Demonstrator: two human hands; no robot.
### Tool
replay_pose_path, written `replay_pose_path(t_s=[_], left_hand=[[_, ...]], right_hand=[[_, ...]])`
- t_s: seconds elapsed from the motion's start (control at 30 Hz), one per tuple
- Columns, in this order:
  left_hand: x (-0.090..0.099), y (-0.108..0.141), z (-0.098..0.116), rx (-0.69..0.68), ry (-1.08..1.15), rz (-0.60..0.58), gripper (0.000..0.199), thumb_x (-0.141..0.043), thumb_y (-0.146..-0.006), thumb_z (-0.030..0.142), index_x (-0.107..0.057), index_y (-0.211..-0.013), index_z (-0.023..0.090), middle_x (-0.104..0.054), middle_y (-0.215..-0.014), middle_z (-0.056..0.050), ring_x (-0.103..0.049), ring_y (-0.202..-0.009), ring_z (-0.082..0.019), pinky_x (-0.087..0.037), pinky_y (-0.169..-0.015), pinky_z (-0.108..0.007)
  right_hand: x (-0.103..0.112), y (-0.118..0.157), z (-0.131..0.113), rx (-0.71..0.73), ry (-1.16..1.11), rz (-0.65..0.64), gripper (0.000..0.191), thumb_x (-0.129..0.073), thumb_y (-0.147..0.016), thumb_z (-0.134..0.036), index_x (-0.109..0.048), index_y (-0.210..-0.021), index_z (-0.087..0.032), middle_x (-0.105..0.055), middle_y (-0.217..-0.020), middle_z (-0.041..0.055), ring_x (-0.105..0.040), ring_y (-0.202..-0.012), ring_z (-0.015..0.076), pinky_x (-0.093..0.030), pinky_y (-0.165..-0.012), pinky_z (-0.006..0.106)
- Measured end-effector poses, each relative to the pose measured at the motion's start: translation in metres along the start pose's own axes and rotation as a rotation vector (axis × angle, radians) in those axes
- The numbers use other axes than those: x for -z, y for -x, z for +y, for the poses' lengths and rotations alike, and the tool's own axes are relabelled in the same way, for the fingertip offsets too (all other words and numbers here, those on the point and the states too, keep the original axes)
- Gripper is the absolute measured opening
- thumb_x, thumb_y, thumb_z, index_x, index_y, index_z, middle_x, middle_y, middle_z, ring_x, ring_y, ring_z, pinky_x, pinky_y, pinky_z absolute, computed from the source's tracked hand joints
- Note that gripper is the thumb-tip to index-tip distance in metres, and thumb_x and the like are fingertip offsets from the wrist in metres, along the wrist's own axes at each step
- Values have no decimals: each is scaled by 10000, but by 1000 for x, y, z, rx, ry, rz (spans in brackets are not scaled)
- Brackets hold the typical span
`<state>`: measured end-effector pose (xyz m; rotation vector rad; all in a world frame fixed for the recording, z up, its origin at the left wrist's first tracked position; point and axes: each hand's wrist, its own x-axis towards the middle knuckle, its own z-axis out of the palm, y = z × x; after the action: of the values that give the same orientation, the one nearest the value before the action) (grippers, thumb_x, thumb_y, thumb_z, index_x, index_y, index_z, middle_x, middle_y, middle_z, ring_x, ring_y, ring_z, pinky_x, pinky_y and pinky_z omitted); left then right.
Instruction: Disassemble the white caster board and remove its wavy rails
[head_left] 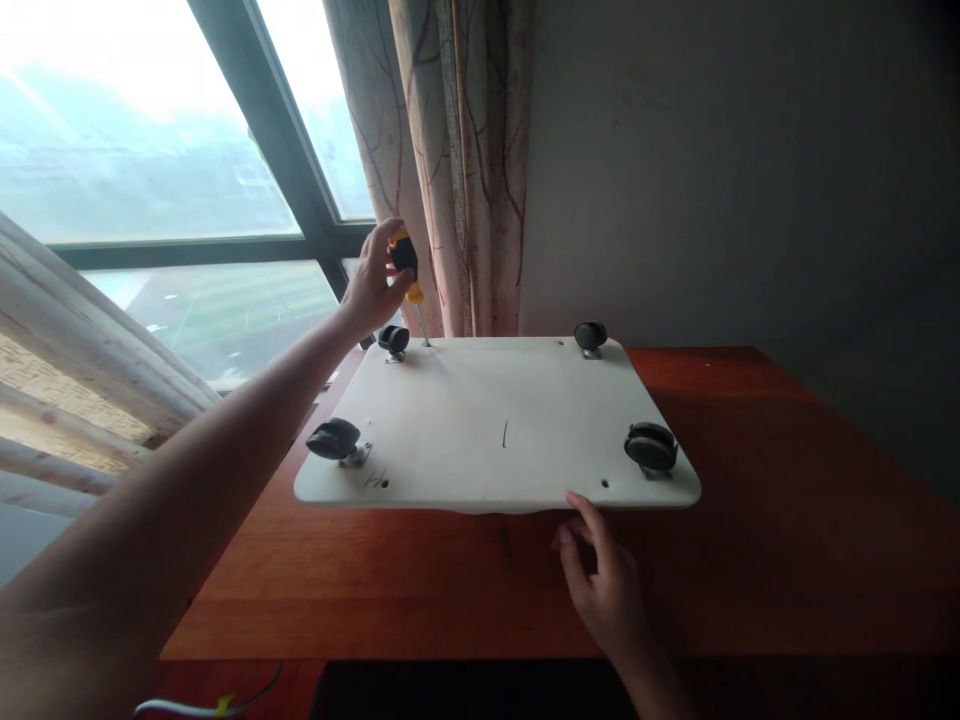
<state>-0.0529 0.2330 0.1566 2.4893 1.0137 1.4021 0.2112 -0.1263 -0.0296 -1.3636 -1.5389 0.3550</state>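
My left hand (375, 275) is closed around the yellow and black handle of a screwdriver (405, 258). Its shaft points down to a hole near the far left edge of a white board (465, 410). Black caster wheels stick up at the board's corners: far left (394, 340), far right (590, 336), near left (334, 440) and near right (651, 447). At the front edge, the index fingertip of my right hand (600, 570) touches the board. The other fingers there are loosely bent, with nothing visible in them.
A reddish wooden table (360, 570) carries the board. Behind the far left corner hang patterned curtains (469, 180) beside a window (150, 140). A grey wall (712, 180) rises behind the table. A cable (184, 708) shows below the front edge.
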Motion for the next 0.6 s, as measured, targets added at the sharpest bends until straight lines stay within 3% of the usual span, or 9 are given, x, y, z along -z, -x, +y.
replay_pose_path(t_s=[0.1,0.37,0.6], left_hand=[[-1,1,-2,17,97,-41,756,-600,-822,197,-305,-1509,306,-557,-1371,-120,-643,-1155,-275,-602,-871,-377],[-6,1,3,51,-95,102,758,-686,-779,173,-410,-1479,265,-511,-1402,-121,-664,-1088,-295,-579,-864,-409],[-3,-11,3,28,-30,89,560,-617,-820,215,-506,-1365,281,-587,-1318,-92,-673,-1052,-251,-596,-844,-358]], right_hand=[[0,-1,0,-6,0,-2,396,-497,-998,-205,-503,-1393,-215,-699,-801,8,-720,-725,147,-596,-700,228],[0,1,0,-11,6,-4,392,-492,-1001,-220,-502,-1393,-211,-695,-796,11,-724,-726,155,-598,-692,233],[0,2,1,-22,-1,-13,390,-492,-1007,-230,-498,-1397,-223,-692,-812,19,-729,-756,160,-605,-704,239]])
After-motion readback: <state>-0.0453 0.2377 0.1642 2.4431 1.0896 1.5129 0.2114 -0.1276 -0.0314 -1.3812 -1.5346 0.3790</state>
